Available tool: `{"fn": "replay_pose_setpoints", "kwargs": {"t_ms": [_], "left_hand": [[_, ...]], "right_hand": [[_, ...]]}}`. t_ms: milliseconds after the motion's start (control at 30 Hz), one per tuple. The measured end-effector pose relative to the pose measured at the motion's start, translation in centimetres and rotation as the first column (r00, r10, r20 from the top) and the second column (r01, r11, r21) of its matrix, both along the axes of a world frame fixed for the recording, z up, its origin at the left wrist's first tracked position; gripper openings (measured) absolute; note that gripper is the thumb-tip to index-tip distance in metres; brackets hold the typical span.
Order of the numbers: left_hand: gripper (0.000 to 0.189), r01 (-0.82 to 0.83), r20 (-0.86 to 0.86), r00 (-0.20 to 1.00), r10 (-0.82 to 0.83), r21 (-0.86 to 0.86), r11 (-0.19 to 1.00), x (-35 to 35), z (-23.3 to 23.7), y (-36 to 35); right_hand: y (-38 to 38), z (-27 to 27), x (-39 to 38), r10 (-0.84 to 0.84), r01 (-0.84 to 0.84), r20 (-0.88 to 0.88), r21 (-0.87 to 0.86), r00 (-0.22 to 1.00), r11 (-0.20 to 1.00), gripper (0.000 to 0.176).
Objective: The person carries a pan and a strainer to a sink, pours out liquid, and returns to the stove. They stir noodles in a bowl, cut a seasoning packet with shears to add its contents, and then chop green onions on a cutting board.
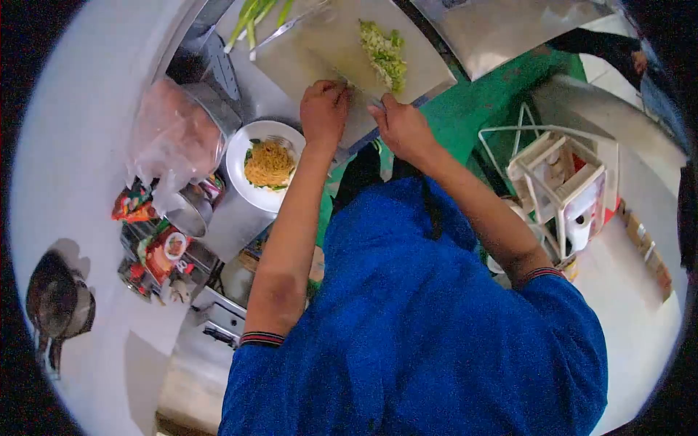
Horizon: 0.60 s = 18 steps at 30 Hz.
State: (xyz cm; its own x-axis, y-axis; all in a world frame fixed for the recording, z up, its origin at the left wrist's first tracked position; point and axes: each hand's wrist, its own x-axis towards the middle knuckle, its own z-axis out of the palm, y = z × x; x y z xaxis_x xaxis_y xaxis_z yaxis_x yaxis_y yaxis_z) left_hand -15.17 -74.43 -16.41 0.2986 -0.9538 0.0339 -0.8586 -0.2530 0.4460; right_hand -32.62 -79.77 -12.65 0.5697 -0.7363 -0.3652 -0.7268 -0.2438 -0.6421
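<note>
My right hand [404, 129] grips a knife [365, 92] by its handle end, thumb along the top. The blade runs left, low over the near part of a pale cutting board [305, 54]. At the blade's other end is my left hand [324, 112], its fingers curled and pressed together; what they pinch, if anything, is hidden. Chopped green vegetable [383, 55] lies in a strip on the board, beyond my right hand. Long green onions [251, 20] lie at the far left beside a thin silver utensil [292, 27]. Left of my forearm stands a white plate [237, 174] with noodles [269, 164].
A plastic bag [174, 134] with pinkish contents, a metal pot [190, 211] and red packets [169, 254] crowd the left counter. Dark pans [57, 299] hang on the wall. A white rack [560, 178] stands right. Another person's dark sleeve [600, 49] shows at upper right.
</note>
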Motion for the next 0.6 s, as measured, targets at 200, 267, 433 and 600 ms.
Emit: {"fn": "replay_pose_setpoints", "kwargs": {"t_ms": [200, 267, 433, 600], "left_hand": [[0.018, 0.023, -0.055, 0.998, -0.022, 0.027, 0.999, 0.1, 0.0, -0.1], [0.02, 0.048, -0.056, 0.997, -0.043, 0.091, 0.995, 0.2, -0.1, -0.1], [0.017, 0.037, -0.043, 0.998, -0.035, 0.036, 0.999, 0.1, -0.5, -0.1], [0.016, 0.051, -0.041, 0.998, -0.05, 0.022, 0.998, 0.0, -0.5, -0.2]], "right_hand": [[0.6, -0.1, -0.1, -0.01, 0.012, -0.051, 0.042, 0.999, 0.999, 0.039], [0.3, 0.5, -0.1, 0.024, -0.02, -0.095, 0.042, 0.995, 0.999, 0.045], [0.6, 0.2, -0.1, -0.031, 0.031, -0.033, 0.027, 0.999, 0.999, 0.037], [0.1, 0.5, 0.0, 0.082, -0.078, -0.123, 0.033, 0.989, 0.996, 0.043]]}}
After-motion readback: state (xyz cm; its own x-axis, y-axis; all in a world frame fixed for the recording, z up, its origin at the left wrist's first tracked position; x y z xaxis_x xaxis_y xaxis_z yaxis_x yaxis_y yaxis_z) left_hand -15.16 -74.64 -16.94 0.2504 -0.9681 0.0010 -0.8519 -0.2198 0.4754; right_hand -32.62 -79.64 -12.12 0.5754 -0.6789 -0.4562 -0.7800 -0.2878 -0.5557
